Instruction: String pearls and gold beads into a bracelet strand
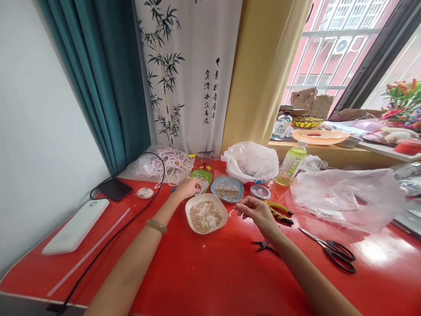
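Note:
At the green dish (pixel 208 174), my left hand (pixel 188 188) reaches over the rim with its fingertips down among the white beads (pixel 201 181). Its fingers are closed together, and whatever may be between them is too small to make out. My right hand (pixel 251 210) pinches a short string of small white beads (pixel 231 212) just right of the cream bowl (pixel 190 223). That bowl holds many gold beads (pixel 204 215). Behind it, a blue dish (pixel 213 188) contains gold pieces. Yellow-and-black pliers (pixel 279 211) lie beside my right hand, partly covered by it.
Scissors (pixel 329 250) and small dark pliers (pixel 263 245) lie on the red table (pixel 210 285). A spool (pixel 260 192), bottle (pixel 292 163) and plastic bags (pixel 345 197) stand right. Bead strands (pixel 173 162), a phone (pixel 116 189), white power bank (pixel 77 226) and black cable (pixel 131 224) are left.

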{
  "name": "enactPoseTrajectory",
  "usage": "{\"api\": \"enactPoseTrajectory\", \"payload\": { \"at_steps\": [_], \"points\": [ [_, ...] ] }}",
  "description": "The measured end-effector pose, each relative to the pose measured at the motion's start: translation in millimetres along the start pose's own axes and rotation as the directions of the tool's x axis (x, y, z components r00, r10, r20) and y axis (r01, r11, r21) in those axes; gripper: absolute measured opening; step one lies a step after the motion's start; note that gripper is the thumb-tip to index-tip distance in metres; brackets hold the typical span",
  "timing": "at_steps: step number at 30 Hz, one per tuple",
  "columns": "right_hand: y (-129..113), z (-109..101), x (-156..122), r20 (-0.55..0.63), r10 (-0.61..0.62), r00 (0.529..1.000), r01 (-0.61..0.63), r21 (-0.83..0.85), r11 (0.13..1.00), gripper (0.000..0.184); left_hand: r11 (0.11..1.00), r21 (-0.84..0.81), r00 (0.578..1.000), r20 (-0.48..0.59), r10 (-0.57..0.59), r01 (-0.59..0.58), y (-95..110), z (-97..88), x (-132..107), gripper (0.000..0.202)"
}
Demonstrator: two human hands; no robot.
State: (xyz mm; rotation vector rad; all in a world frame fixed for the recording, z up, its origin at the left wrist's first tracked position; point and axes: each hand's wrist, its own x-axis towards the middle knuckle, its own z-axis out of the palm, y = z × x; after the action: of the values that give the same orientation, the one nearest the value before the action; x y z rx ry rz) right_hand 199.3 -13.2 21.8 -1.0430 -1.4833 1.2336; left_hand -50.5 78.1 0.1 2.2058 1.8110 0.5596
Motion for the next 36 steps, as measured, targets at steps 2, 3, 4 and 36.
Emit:
{"api": "enactPoseTrajectory", "payload": {
  "at_steps": [2, 3, 4, 36],
  "points": [
    [1.3, 1.0, -0.1, 0.003, 0.006, 1.000, -0.006, 0.005, 1.000, 0.026, 1.000, 0.018, 1.000, 0.003, -0.008, 0.008, 1.2, 3.1, -0.8, 0.008],
    [1.9, 1.6, -0.4, 0.004, 0.010, 1.000, -0.010, 0.009, 1.000, 0.026, 1.000, 0.025, 1.000, 0.003, -0.010, 0.010, 1.6, 3.8, -1.2, 0.007],
    [2.3, 2.3, -0.9, 0.005, 0.013, 1.000, -0.014, 0.013, 1.000, 0.026, 1.000, 0.029, 1.000, 0.004, -0.012, 0.011, 1.9, 4.1, -1.7, 0.006],
    [14.1, 8.5, -2.5, -0.151, -0.025, 0.988, 0.036, 0.073, 0.997, 0.017, 0.209, -0.949, 0.931, 0.282, 0.233, 0.235, 109.2, 14.5, -46.8, 0.022]
  ]
}}
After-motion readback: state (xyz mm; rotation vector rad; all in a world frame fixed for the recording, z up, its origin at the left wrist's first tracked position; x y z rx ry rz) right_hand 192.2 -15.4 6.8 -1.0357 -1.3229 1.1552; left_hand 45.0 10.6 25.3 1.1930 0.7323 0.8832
